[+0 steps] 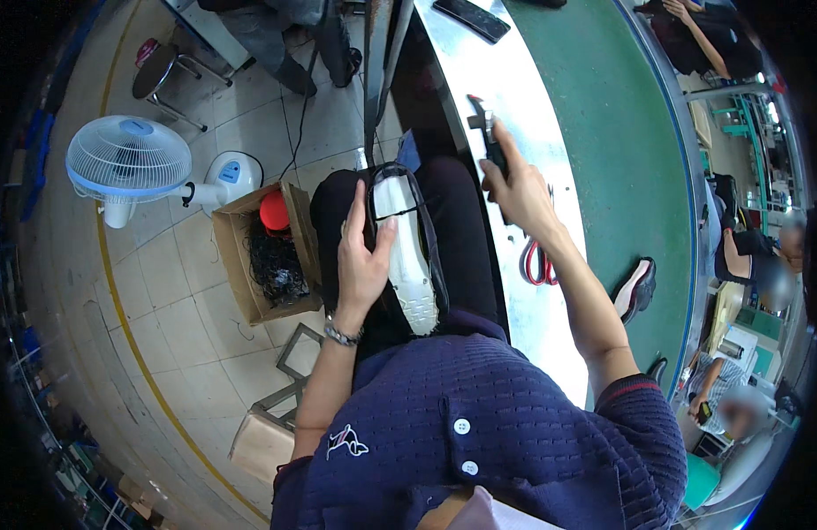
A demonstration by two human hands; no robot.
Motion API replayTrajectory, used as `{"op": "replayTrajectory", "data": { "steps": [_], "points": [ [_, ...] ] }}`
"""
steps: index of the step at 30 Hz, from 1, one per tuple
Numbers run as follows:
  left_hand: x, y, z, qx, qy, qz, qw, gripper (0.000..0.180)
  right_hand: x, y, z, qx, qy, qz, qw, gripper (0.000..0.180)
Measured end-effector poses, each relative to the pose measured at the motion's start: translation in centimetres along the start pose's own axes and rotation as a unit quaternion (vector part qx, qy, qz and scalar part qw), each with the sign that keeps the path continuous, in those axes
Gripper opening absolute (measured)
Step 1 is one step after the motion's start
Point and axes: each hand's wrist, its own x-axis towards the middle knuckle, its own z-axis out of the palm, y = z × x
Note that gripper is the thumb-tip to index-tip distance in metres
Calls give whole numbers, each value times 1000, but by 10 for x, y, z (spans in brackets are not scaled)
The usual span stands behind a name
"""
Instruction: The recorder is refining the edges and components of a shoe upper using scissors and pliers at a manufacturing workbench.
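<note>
A cardboard box (265, 265) of dark scraps stood by the person's left knee. The left hand (362, 265) pressed a shoe (410, 256), sole up, on the lap, fingers closed round its edge; it looked light, with a stiffish sole and soft upper, best held at mid-sole. The right hand (519, 190) clamped a dark tool (488, 132) over the table (514, 79), red scissors (539, 263) lying nearby.

shoe (406, 256): white sole, black upper | scissors (538, 262): red handles | belt (620, 124): green | sweater (505, 433): navy, knit-textured
</note>
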Motion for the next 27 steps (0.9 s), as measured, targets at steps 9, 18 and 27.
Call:
{"op": "replayTrajectory", "data": {
  "steps": [9, 18, 27],
  "points": [
    [-21, 2, 2, -52, -36, -48, 997, 59, -22, 126, 23, -142, 156, 47, 976, 72],
    [-19, 10, -1, -58, -71, -44, 995, 57, -153, 160, 20, -110, 261, 149, 947, 47],
    [-24, 8, -2, -57, -47, -38, 997, 60, -152, 154, 4, 205, 86, 301, 927, 41]
  ]
}}
